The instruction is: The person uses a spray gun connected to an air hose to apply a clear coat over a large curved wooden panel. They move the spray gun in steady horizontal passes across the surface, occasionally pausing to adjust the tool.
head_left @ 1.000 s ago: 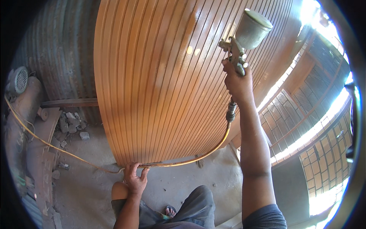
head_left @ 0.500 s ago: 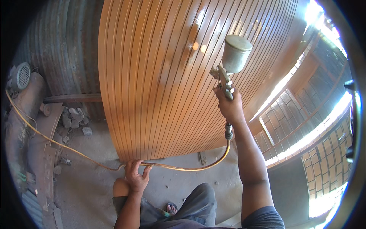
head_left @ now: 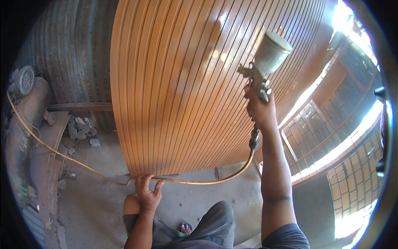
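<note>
My right hand [head_left: 262, 110] is closed round the handle of a metal spray gun [head_left: 260, 79], whose grey paint cup [head_left: 272, 53] sits on top, tilted to the right. The gun's nozzle points left, in front of a glossy orange-brown grooved panel [head_left: 178, 91]. From the fitting under the handle, a yellowish air hose [head_left: 215, 181] curves down and to the left. My left hand [head_left: 148, 193] grips that hose low down, near the panel's bottom edge, thumb and fingers bent about it.
At the far left stands an air compressor [head_left: 35, 99] with a motor, the hose running to it. Broken concrete pieces [head_left: 82, 128] lie beside it. Corrugated metal sheets [head_left: 70, 54] form the wall behind. Brick-patterned panels [head_left: 352, 182] stand on the right.
My right hand has carried the spray gun to the right and slightly up, and the cup tilts more. The hose bends along with it. My left hand stays in place.
</note>
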`<act>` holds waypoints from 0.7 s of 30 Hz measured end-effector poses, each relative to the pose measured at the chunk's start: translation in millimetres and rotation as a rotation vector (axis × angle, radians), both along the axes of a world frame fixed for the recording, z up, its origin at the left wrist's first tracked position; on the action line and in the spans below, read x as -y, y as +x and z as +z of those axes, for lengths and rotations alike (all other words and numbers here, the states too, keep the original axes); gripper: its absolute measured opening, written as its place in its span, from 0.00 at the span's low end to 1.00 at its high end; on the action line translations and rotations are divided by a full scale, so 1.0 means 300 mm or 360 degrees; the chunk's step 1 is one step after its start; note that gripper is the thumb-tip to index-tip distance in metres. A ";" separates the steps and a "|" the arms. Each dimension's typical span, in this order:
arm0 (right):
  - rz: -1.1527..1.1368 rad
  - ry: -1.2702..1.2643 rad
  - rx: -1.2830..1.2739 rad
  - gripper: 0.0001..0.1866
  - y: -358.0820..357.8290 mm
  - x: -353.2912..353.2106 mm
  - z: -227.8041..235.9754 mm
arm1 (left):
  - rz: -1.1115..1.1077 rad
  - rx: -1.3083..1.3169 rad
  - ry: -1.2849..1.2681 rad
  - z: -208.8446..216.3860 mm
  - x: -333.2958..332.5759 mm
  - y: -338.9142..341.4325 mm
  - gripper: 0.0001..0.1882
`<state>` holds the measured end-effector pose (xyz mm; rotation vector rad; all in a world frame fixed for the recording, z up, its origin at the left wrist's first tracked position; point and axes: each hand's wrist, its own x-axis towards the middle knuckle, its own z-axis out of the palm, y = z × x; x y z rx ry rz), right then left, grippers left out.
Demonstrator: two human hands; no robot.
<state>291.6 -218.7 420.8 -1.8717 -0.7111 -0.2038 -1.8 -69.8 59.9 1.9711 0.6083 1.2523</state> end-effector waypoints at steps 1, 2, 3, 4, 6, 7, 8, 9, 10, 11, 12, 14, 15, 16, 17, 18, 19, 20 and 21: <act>-0.0037 0.0046 0.0001 0.15 -0.005 -0.015 0.035 | 0.0012 0.0025 -0.0001 -0.003 -0.003 0.001 0.21; -0.0032 0.0097 0.0028 0.16 -0.010 -0.031 0.066 | 0.0016 0.0007 -0.0004 -0.005 -0.007 0.001 0.21; -0.0026 0.0149 0.0052 0.16 -0.015 -0.045 0.095 | 0.0014 -0.0002 -0.0010 -0.007 -0.009 -0.001 0.21; -0.0043 0.0150 0.0075 0.17 -0.021 -0.055 0.121 | 0.0002 0.0003 -0.0024 -0.009 -0.011 -0.002 0.21; -0.0067 0.0142 0.0130 0.18 -0.029 -0.065 0.166 | -0.0019 -0.0005 -0.0037 -0.010 -0.012 -0.004 0.21; -0.0055 0.0192 0.0180 0.18 -0.030 -0.077 0.183 | -0.0034 -0.0001 -0.0046 -0.011 -0.012 -0.005 0.21; -0.0080 0.0205 0.0194 0.17 -0.028 -0.083 0.203 | -0.0035 -0.0006 -0.0063 -0.011 -0.011 -0.004 0.21; -0.0096 0.0211 0.0214 0.17 -0.027 -0.086 0.224 | -0.0036 -0.0011 -0.0080 -0.011 -0.010 -0.005 0.20; -0.0128 0.0209 0.0226 0.17 -0.025 -0.091 0.242 | -0.0040 -0.0012 -0.0110 -0.012 -0.009 -0.005 0.20; -0.0109 0.0291 0.0255 0.15 -0.024 -0.099 0.256 | -0.0034 0.0002 -0.0111 -0.013 -0.007 -0.004 0.20; -0.0096 0.0338 0.0322 0.15 -0.027 -0.100 0.263 | -0.0032 0.0020 -0.0124 -0.013 -0.005 -0.004 0.20; -0.0069 0.0432 0.0459 0.14 -0.031 -0.103 0.280 | -0.0020 0.0040 -0.0149 -0.015 -0.005 -0.001 0.20; 0.0030 0.0515 0.0516 0.14 -0.033 -0.106 0.281 | -0.0012 0.0041 -0.0163 -0.016 -0.005 0.001 0.20; 0.0008 0.0505 0.0456 0.14 -0.035 -0.105 0.281 | -0.0013 0.0043 -0.0196 -0.017 -0.005 0.003 0.20; 0.0019 0.0485 0.0403 0.14 -0.036 -0.104 0.275 | -0.0013 0.0028 -0.0165 -0.017 -0.007 0.004 0.20; 0.0023 0.0459 0.0373 0.14 -0.035 -0.102 0.268 | -0.0021 0.0013 -0.0155 -0.017 -0.009 0.004 0.20; -0.0056 0.0320 0.0302 0.16 -0.032 -0.101 0.260 | -0.0030 -0.0003 -0.0145 -0.017 -0.010 0.003 0.20; -0.0073 0.0276 0.0242 0.17 -0.030 -0.100 0.241 | -0.0034 -0.0002 -0.0142 -0.017 -0.010 0.002 0.20; -0.0065 0.0227 0.0222 0.17 -0.027 -0.094 0.223 | -0.0039 -0.0001 -0.0139 -0.016 -0.009 0.001 0.20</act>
